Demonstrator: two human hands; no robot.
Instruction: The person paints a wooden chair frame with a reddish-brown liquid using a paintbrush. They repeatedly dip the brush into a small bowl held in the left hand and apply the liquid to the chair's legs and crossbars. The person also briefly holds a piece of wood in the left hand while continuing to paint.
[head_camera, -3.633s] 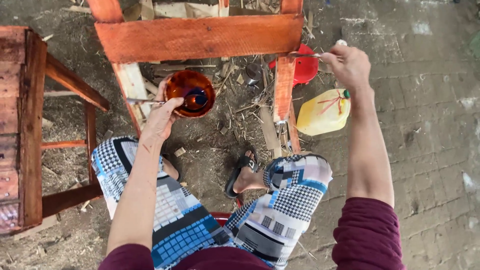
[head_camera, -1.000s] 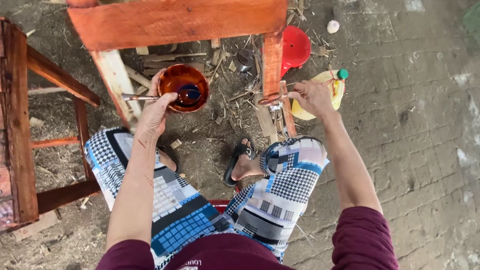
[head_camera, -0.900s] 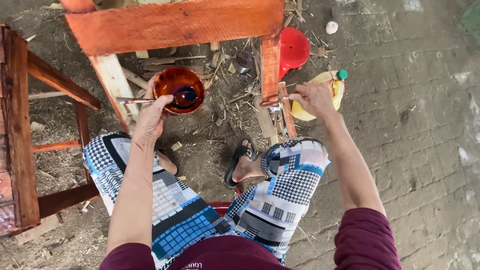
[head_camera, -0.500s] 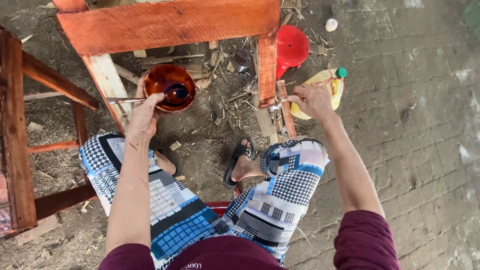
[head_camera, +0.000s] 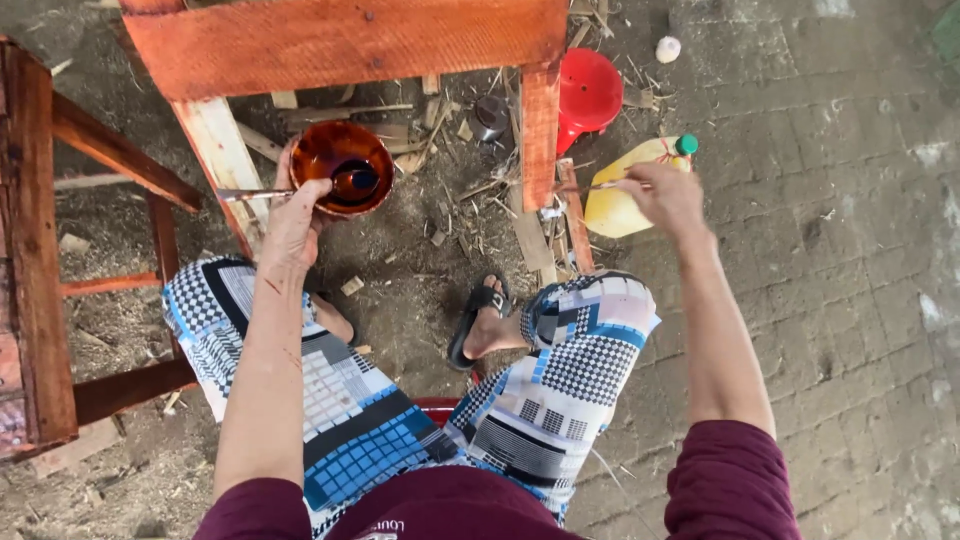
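My left hand (head_camera: 297, 222) grips the rim of a round brown bowl (head_camera: 340, 165) holding dark liquid. A thin stick or brush handle (head_camera: 245, 195) lies under the thumb, pointing left. My right hand (head_camera: 665, 195) holds a small brush (head_camera: 600, 186) whose tip points at the lower leg (head_camera: 572, 215) of a reddish-stained wooden frame (head_camera: 345, 40). I sit with both knees in patterned shorts, one sandalled foot (head_camera: 478, 325) on the dirt between them.
A yellow jug with a green cap (head_camera: 625, 195) lies beside my right hand, a red plastic funnel (head_camera: 588, 92) behind it. A stained wooden stool (head_camera: 40, 250) stands at the left. Wood scraps litter the dirt; brick paving lies at the right.
My right hand came down from high at the frame's right to its lower leg. The bowl in my left hand has shifted slightly left and up.
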